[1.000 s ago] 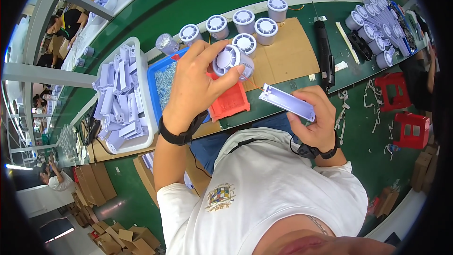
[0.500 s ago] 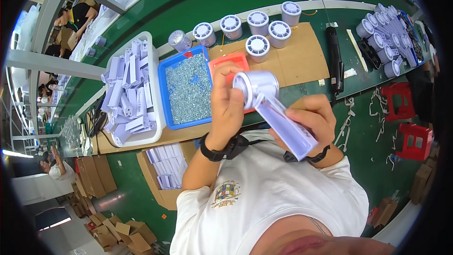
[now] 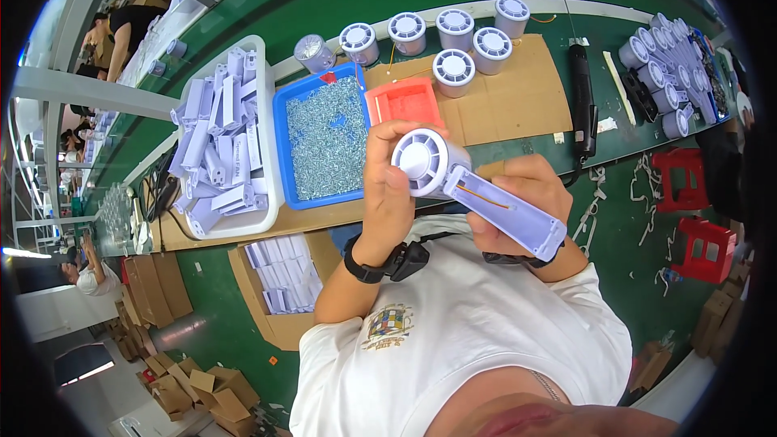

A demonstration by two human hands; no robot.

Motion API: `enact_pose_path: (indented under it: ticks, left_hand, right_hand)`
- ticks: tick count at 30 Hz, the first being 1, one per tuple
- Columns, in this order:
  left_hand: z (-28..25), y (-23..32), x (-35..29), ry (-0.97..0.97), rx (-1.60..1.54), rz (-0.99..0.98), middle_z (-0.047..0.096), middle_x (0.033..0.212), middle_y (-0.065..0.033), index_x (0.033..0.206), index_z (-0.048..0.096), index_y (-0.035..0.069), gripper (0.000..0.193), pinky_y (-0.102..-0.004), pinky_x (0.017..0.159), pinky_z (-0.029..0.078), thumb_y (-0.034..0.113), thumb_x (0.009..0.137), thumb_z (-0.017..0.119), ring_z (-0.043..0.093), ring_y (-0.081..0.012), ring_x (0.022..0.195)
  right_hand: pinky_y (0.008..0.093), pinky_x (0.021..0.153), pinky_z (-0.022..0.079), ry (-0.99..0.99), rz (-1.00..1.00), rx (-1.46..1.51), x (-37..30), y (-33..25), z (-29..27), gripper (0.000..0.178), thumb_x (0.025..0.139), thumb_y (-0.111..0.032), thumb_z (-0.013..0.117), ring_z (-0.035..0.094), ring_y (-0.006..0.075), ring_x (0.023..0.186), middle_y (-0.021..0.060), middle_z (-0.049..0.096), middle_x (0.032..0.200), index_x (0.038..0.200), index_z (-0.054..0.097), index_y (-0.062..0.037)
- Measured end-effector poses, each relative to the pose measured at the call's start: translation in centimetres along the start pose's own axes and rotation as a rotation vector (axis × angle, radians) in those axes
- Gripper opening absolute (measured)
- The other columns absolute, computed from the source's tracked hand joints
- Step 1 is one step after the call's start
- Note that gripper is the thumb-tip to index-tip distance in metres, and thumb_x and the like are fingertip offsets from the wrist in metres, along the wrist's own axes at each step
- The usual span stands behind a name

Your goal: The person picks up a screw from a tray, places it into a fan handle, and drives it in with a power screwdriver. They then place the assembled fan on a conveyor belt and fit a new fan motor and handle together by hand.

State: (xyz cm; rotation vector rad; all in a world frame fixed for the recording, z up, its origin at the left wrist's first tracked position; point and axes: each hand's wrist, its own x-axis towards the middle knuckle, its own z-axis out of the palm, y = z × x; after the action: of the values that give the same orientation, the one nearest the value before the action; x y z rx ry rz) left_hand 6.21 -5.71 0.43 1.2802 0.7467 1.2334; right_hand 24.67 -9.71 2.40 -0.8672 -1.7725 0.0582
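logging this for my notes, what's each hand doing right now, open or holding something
Left hand: closed, holding the round fan head.
Right hand: closed, holding the open channel-shaped handle.

At frame centre, the fan [image 3: 479,193] is below the cardboard sheet [image 3: 522,105]; leftward stand the screw tray [image 3: 284,142], then the bin [image 3: 271,170]; upper right, the driver [image 3: 581,105].
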Motion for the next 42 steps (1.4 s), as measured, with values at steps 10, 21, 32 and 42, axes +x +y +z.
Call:
enact_pose_path:
  ticks: [10, 21, 32, 42]
  left_hand:
    - [-1.3, -1.6, -0.2, 0.003, 0.081, -0.006, 0.062, 0.123, -0.0168, 0.13, 0.048, 0.0, 0.077, -0.0351, 0.092, 0.053, 0.07, 0.097, 0.044, 0.064, -0.0232, 0.108]
    - [-3.3, -0.3, 1.0, -0.142, 0.613, 0.648, 0.056, 0.126, -0.0236, 0.137, 0.053, 0.01, 0.075, -0.0479, 0.094, 0.049, 0.06, 0.085, 0.073, 0.058, -0.0389, 0.114]
    - [-4.3, -0.2, 0.0, -0.281, 0.463, 0.586, 0.053, 0.129, -0.0236, 0.136, 0.055, 0.008, 0.078, -0.0451, 0.092, 0.05, 0.058, 0.08, 0.079, 0.059, -0.0368, 0.111]
    - [-5.2, 0.0, -0.1, -0.399, 0.509, 0.499, 0.049, 0.133, -0.0254, 0.139, 0.052, 0.006, 0.078, -0.0467, 0.096, 0.047, 0.056, 0.084, 0.076, 0.056, -0.0398, 0.115]
  right_hand:
    - [0.0311, 0.06, 0.054, 0.023, 0.08, 0.044, -0.5, -0.3, 0.9, 0.056, 0.076, -0.026, 0.089, 0.065, 0.0219, 0.075, 0.0086, 0.069, 0.095, 0.119, 0.058, -0.0071]
    - [0.0307, 0.066, 0.057, -0.002, 0.093, 0.145, -0.4, -0.5, 2.0, 0.053, 0.074, -0.024, 0.092, 0.068, 0.0233, 0.083, 0.0115, 0.069, 0.101, 0.114, 0.064, -0.0018]
    - [0.0333, 0.076, 0.057, -0.285, -0.022, 0.289, 2.5, 1.3, 1.0, 0.054, 0.078, -0.015, 0.085, 0.068, 0.0265, 0.094, 0.0208, 0.063, 0.115, 0.123, 0.064, 0.0068]
    - [0.0362, 0.08, 0.057, -0.373, 0.19, 0.436, 1.5, 2.0, 1.7, 0.06, 0.071, -0.017, 0.088, 0.066, 0.0301, 0.092, 0.0165, 0.061, 0.116, 0.122, 0.064, 0.003]
